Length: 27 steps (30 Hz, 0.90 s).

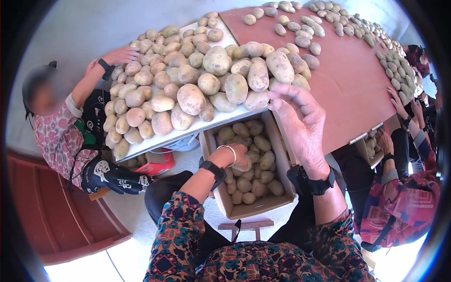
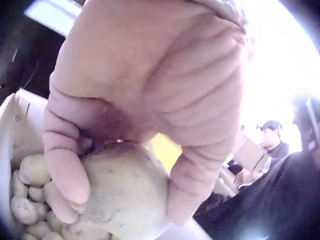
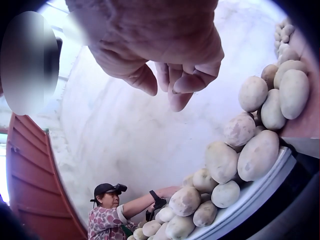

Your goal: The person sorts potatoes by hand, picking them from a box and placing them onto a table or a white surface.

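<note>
In the head view my left hand (image 1: 238, 155) is down inside a cardboard box (image 1: 258, 207) of potatoes (image 1: 258, 188). It grips a large pale potato (image 2: 127, 190), thumb on one side and fingers on the other, as the left wrist view shows. More potatoes lie below it in that box. My right hand (image 1: 303, 113) is raised over the table's near edge, just in front of the heaped potatoes (image 1: 191, 98). Its fingers are loosely bent and hold nothing; the right wrist view shows bare space under the fingertips (image 3: 180, 102).
The heap covers a white board (image 1: 188, 128) beside a reddish-brown tabletop (image 1: 347, 103) with more potatoes at its far side. At left a person's hand (image 1: 121, 55) rests on the heap. People work along the right, near another box (image 1: 364, 149). A red basin (image 1: 159, 164) stands below.
</note>
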Motion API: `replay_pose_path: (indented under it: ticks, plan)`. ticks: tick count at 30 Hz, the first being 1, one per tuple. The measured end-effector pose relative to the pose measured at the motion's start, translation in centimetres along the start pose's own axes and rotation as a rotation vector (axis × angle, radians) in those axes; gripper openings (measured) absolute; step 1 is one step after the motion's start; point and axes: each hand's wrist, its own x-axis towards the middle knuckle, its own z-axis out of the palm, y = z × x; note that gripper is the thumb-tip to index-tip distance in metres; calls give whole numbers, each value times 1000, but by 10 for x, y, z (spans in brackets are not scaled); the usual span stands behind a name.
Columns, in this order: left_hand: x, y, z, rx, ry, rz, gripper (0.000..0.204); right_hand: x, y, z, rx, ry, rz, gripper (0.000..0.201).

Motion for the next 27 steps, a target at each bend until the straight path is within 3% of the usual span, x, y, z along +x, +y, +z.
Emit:
replay_pose_path:
  ticks: [3, 5, 9, 10, 13, 14, 16, 17, 19, 20, 22, 27]
  plan:
    - [-56, 7, -32, -164, 142, 234, 65, 2, 0, -1, 14, 10, 8, 22]
    - [-95, 9, -56, -208, 260, 245, 63, 3, 2, -1, 6, 8, 6, 22]
    - [-138, -15, -84, -885, 479, 404, 57, 3, 10, 0, -33, 12, -26, 22]
    - [-158, -5, -101, -964, 554, 310, 57, 3, 12, 0, -46, 18, -46, 21]
    - [-144, -40, -135, -1125, 796, 389, 59, 4, 13, 3, -23, 20, -37, 21]
    - [-142, -45, -147, -1125, 796, 392, 59, 4, 13, 3, -24, 21, -39, 21]
    - [-137, -49, -172, -1039, 1019, 213, 60, 5, 12, 3, -36, 17, -46, 21]
    - [-132, -50, -181, -1037, 1017, 215, 60, 5, 13, 3, -36, 20, -46, 21]
    - [-118, -51, -195, -793, 1219, 32, 62, 5, 14, 2, -5, 13, -35, 20]
    - [-111, -55, -202, -792, 1217, 36, 62, 5, 12, 1, -6, 17, -36, 20]
    - [-100, -59, -212, -528, 1242, -144, 61, 5, 7, -1, -44, -4, 41, 20]
    - [-79, -52, -219, -282, 1331, -250, 59, 4, 9, -3, -40, 9, 41, 20]
